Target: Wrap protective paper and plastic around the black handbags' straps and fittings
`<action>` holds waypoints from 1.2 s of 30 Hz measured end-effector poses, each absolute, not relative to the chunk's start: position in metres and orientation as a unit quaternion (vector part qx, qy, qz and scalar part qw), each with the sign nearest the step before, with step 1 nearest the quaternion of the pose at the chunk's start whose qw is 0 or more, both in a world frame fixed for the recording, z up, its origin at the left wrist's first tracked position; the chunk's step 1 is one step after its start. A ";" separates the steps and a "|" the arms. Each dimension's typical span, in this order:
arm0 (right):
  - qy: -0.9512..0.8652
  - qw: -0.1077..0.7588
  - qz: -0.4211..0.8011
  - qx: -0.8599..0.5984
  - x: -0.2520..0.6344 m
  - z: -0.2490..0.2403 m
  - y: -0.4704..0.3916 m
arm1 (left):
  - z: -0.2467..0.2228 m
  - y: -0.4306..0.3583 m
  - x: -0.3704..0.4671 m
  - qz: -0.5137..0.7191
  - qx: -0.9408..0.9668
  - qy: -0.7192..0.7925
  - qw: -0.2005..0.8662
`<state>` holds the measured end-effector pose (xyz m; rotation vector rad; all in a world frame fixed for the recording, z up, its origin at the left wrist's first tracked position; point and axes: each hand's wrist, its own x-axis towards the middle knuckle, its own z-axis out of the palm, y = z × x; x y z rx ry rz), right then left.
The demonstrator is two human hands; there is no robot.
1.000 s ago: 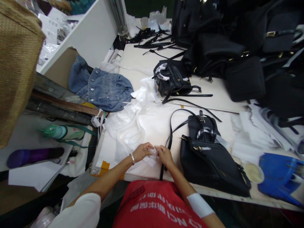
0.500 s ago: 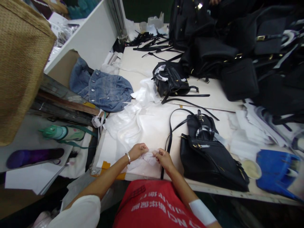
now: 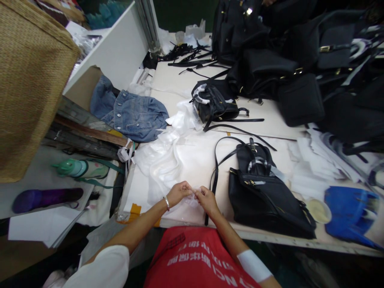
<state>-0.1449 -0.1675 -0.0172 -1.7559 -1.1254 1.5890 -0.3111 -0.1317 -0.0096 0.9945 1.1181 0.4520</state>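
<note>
Translucent white film-like sheet (image 3: 192, 201) is pinched between fingertips of bare left hand (image 3: 180, 193) and bare right hand (image 3: 207, 201), above white tabletop (image 3: 222, 202); judged light, soft, tear-prone, best gripped by edges. Black leather-look backpack (image 3: 270, 206) lies rightward.

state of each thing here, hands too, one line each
left hand: pinching white piece
right hand: pinching it too
white piece: bunched, see-through
large black bag: lying, strap looped alongside
small black bag: handle wrapped
denim garment: crumpled
white sheets: rumpled
black straps: loose, jumbled
other black bags: piled
</note>
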 end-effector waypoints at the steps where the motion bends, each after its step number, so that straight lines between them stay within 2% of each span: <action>1: -0.423 0.251 0.585 -0.645 -0.144 -0.017 -0.169 | -0.011 -0.133 -0.312 0.202 0.451 0.509 0.705; 3: -0.452 0.227 0.557 -0.659 -0.142 -0.019 -0.174 | -0.014 -0.134 -0.316 0.201 0.457 0.521 0.692; 9: -0.649 0.084 0.340 -0.675 -0.139 -0.025 -0.195 | -0.018 -0.129 -0.336 0.195 0.497 0.560 0.633; 12: -0.686 0.054 0.301 -0.661 -0.142 -0.026 -0.199 | -0.014 -0.127 -0.339 0.187 0.533 0.560 0.606; 21: -0.602 0.105 0.381 -0.694 -0.131 -0.027 -0.194 | -0.003 -0.134 -0.328 0.153 0.635 0.503 0.566; 25: -0.544 0.153 0.396 -0.724 -0.128 -0.026 -0.193 | -0.008 -0.135 -0.330 0.149 0.630 0.514 0.563; 31: -0.430 0.219 0.542 -0.688 -0.129 -0.026 -0.187 | 0.002 -0.128 -0.328 0.188 0.622 0.483 0.586; 36: -0.474 0.229 0.552 -0.646 -0.125 -0.021 -0.176 | 0.008 -0.124 -0.318 0.181 0.651 0.413 0.611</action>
